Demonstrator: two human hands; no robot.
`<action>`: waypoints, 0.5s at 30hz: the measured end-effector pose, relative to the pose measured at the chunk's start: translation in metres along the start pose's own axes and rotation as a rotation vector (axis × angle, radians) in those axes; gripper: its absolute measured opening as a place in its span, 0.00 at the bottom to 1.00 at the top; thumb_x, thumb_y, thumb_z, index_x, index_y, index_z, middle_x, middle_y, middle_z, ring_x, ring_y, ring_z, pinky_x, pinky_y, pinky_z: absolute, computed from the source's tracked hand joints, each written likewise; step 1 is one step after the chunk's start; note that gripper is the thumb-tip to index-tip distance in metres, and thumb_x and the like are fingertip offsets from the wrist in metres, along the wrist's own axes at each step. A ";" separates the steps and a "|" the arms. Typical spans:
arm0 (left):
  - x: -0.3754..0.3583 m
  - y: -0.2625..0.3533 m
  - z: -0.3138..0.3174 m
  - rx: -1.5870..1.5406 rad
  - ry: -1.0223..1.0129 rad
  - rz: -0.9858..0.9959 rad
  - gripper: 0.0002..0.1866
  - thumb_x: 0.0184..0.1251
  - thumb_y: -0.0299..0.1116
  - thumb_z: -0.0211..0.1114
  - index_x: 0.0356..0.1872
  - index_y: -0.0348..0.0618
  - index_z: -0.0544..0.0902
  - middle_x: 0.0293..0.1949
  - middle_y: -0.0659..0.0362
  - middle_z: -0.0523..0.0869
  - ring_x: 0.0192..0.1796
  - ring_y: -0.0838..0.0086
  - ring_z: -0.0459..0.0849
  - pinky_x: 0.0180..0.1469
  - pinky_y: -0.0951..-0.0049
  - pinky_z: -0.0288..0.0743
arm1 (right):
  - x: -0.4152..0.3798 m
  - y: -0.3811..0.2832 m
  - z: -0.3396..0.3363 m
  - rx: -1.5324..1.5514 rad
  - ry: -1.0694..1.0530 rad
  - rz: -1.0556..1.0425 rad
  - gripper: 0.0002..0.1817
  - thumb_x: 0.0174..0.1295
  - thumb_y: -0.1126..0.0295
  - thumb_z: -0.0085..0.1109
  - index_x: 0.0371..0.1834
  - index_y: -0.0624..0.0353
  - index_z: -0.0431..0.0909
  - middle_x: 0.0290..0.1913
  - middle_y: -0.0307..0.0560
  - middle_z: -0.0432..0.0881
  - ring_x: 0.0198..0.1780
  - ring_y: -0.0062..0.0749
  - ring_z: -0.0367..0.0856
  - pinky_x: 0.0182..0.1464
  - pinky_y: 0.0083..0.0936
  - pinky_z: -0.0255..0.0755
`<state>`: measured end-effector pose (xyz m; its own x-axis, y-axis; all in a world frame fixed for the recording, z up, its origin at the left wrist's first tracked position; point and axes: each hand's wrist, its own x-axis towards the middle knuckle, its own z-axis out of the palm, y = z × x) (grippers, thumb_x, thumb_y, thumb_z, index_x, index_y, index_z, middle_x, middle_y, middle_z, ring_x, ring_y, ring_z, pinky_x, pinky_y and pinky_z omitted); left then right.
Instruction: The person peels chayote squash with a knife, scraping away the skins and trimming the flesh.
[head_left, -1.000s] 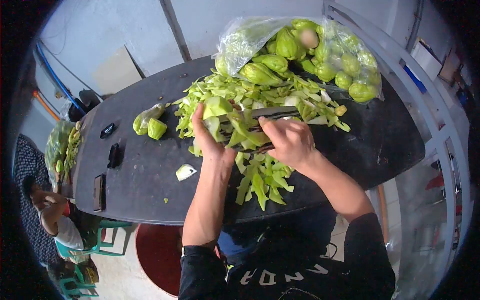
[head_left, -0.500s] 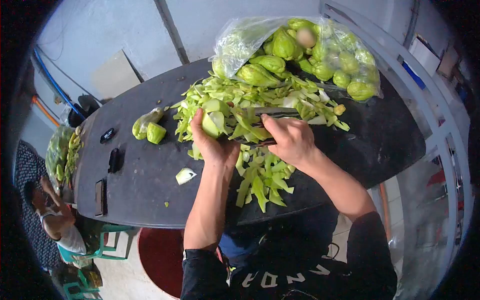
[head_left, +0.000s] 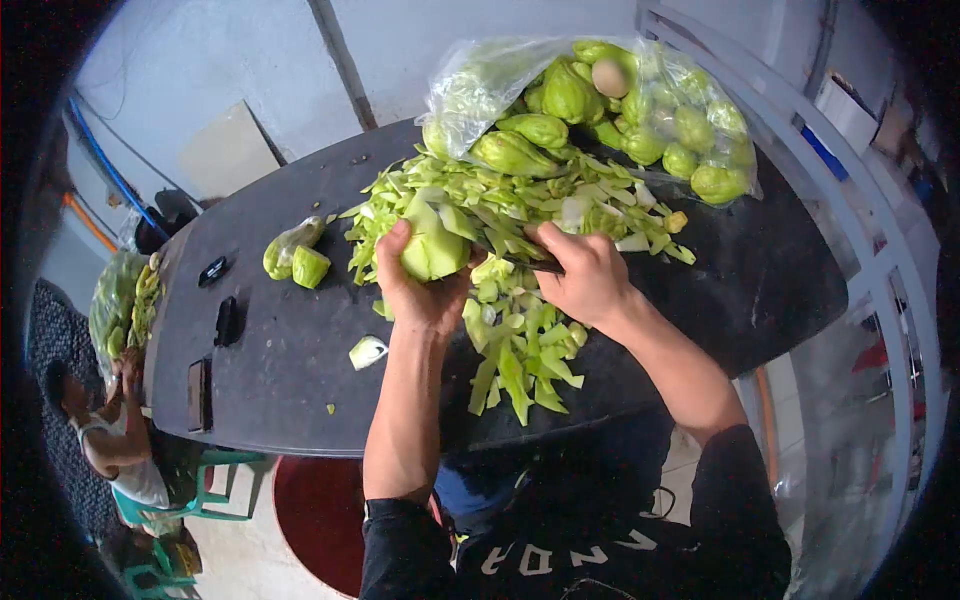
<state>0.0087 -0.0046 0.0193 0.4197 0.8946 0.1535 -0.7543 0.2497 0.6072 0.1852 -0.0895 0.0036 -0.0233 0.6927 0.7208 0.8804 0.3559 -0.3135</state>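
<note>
My left hand (head_left: 425, 295) holds a partly peeled green chayote (head_left: 434, 243) above a pile of peelings. In my right hand (head_left: 588, 272) is a knife (head_left: 535, 262), its dark blade angled toward the chayote and partly hidden by peel. Green peelings (head_left: 525, 350) spread beneath and in front of both hands. Behind them, a clear plastic bag (head_left: 478, 95) holds several whole chayotes (head_left: 572, 95). Left of my left hand lie cut chayote pieces (head_left: 311, 267), and a pale cut piece (head_left: 367, 351) rests nearer the front.
The dark table (head_left: 290, 370) bears small black objects (head_left: 228, 320) and a dark rectangular item (head_left: 199, 394) at left. Another person (head_left: 118, 440) sits beyond its left end near a bag of greens (head_left: 115, 300). A red round container (head_left: 320, 520) stands below the front edge. Metal railing (head_left: 870, 240) runs along the right.
The chayote has turned in my left hand, and the knife has shifted with its blade now angled upward. At left, the other person's hands have moved up to the bag of greens.
</note>
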 end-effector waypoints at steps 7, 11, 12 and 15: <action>-0.004 0.003 -0.002 0.056 -0.267 -0.088 0.37 0.53 0.55 0.63 0.59 0.39 0.71 0.46 0.43 0.81 0.36 0.60 0.82 0.35 0.66 0.74 | 0.004 0.009 -0.001 0.081 -0.010 0.143 0.14 0.53 0.71 0.63 0.42 0.59 0.74 0.26 0.58 0.82 0.31 0.59 0.83 0.31 0.46 0.77; -0.003 0.003 0.003 -0.105 -0.228 -0.130 0.35 0.59 0.55 0.60 0.59 0.38 0.71 0.49 0.40 0.80 0.40 0.55 0.82 0.41 0.64 0.79 | 0.005 0.011 0.000 0.068 -0.062 0.238 0.15 0.53 0.70 0.64 0.43 0.59 0.74 0.27 0.57 0.83 0.31 0.59 0.83 0.31 0.46 0.77; 0.001 0.002 0.000 -0.223 -0.212 -0.123 0.32 0.64 0.54 0.59 0.60 0.38 0.71 0.49 0.41 0.80 0.43 0.55 0.81 0.43 0.62 0.80 | 0.005 0.009 0.000 0.075 -0.069 0.237 0.15 0.53 0.70 0.64 0.43 0.59 0.74 0.27 0.57 0.83 0.31 0.59 0.83 0.31 0.46 0.77; 0.006 0.004 -0.005 -0.194 -0.035 -0.009 0.32 0.67 0.54 0.59 0.59 0.35 0.71 0.50 0.42 0.79 0.47 0.58 0.81 0.47 0.63 0.80 | 0.002 0.001 0.004 0.038 0.045 0.015 0.17 0.48 0.72 0.67 0.42 0.57 0.75 0.27 0.54 0.83 0.30 0.54 0.84 0.30 0.44 0.77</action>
<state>0.0057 0.0038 0.0192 0.4412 0.8797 0.1776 -0.8324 0.3272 0.4473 0.1845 -0.0853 0.0023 0.0114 0.6695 0.7427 0.8617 0.3703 -0.3470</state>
